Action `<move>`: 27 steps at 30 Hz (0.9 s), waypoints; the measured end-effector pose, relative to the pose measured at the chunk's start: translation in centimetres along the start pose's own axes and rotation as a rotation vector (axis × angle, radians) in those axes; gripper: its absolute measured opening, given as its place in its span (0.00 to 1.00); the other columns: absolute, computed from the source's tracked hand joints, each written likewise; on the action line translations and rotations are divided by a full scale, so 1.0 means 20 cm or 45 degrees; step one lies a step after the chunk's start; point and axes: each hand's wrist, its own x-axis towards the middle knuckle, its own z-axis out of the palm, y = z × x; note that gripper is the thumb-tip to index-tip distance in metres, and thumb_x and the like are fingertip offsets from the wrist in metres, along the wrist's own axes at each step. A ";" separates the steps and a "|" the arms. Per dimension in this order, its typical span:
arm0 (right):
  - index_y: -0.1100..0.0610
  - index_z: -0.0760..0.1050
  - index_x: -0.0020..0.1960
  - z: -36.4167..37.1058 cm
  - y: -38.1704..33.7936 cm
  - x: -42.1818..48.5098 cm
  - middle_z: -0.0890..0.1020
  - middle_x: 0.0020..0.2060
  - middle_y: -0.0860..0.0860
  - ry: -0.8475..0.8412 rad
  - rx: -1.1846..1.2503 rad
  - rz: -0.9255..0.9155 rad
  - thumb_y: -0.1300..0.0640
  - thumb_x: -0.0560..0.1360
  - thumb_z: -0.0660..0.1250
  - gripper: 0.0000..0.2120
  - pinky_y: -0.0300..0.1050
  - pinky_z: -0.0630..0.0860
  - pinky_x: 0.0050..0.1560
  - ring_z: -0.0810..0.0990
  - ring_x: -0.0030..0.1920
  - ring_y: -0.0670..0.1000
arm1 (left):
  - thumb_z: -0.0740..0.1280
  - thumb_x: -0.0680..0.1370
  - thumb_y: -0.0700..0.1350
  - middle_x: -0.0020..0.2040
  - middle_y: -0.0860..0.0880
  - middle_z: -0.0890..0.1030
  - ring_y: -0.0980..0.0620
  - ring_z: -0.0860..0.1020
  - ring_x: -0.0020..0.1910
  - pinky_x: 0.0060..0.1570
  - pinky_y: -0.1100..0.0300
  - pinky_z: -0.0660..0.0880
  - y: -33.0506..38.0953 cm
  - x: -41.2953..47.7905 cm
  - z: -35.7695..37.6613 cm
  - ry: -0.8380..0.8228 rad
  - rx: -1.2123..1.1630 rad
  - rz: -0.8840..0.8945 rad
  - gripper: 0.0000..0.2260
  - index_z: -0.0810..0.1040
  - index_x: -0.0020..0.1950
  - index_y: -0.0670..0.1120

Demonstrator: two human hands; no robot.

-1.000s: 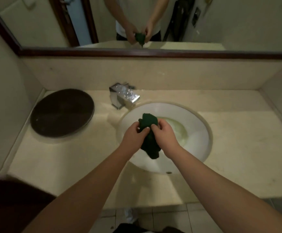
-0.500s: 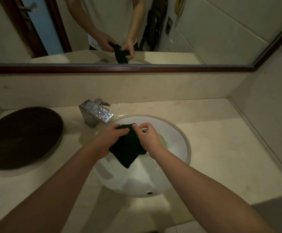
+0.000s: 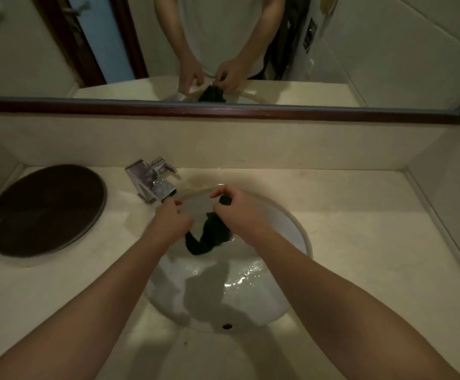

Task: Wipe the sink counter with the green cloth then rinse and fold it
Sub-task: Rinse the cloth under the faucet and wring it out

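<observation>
The dark green cloth [image 3: 205, 238] hangs bunched over the white sink basin [image 3: 283, 305], close under the chrome faucet [image 3: 152, 183]. My right hand [image 3: 238, 212] pinches its upper edge at the far side. My left hand [image 3: 170, 222] grips the cloth's left side, just in front of the faucet's spout. The cloth's lower end droops toward the basin. Water glistens in the basin's bottom. The beige sink counter [image 3: 360, 242] surrounds the basin.
A round dark tray [image 3: 45, 209] lies on the counter at the left. A mirror with a dark wooden frame [image 3: 223, 109] runs along the back wall and reflects a person's hands and the cloth. Walls close in at left and right.
Both hands have lifted the cloth toward the faucet and spread apart, so the wad now hangs looser between them. The view has tilted down onto the basin.
</observation>
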 end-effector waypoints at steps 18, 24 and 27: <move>0.54 0.74 0.43 -0.19 -0.18 0.01 0.78 0.40 0.52 0.212 0.524 -0.447 0.68 0.70 0.69 0.10 0.52 0.80 0.50 0.78 0.44 0.52 | 0.71 0.71 0.36 0.50 0.40 0.83 0.46 0.83 0.46 0.44 0.56 0.77 0.01 0.05 0.15 -0.290 -0.647 0.086 0.17 0.77 0.59 0.42; 0.52 0.77 0.45 0.04 0.13 -0.02 0.82 0.41 0.58 0.270 0.426 -0.042 0.65 0.73 0.68 0.08 0.59 0.81 0.46 0.83 0.44 0.59 | 0.62 0.65 0.34 0.58 0.37 0.80 0.36 0.78 0.57 0.44 0.45 0.80 -0.10 0.02 0.09 -0.465 -1.813 -0.253 0.25 0.75 0.62 0.37; 0.55 0.78 0.47 0.20 0.22 -0.02 0.83 0.42 0.60 0.169 0.217 0.071 0.60 0.75 0.68 0.02 0.59 0.81 0.43 0.83 0.44 0.62 | 0.61 0.67 0.36 0.47 0.40 0.81 0.39 0.79 0.51 0.48 0.43 0.76 -0.14 0.03 0.07 -0.365 -2.027 -0.288 0.13 0.77 0.50 0.40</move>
